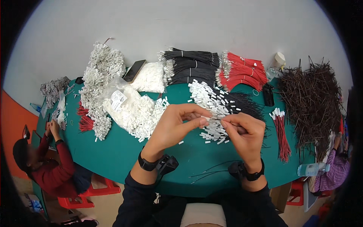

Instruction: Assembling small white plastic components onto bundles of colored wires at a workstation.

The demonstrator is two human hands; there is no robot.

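Note:
Over the middle of the green table (124, 159), my left hand (176, 123) pinches a small white connector housing (205, 119) between thumb and fingertips. My right hand (245, 132) is closed in a pinch just to its right, its fingertips close to the housing. What those fingertips hold is too small to make out. Behind and below both hands spreads a pile of black wires with white connectors (206, 96). To the left of my left hand, loose white housings (141, 117) spill from a clear plastic bag (117, 92).
Black wire bundles (194, 66) and red wire bundles (244, 72) lie at the back. A dark wire heap (312, 106) and a water bottle (313, 169) stand right. Two loose black wires (210, 173) lie in front. A co-worker (53, 166) sits left, another person (332, 170) right.

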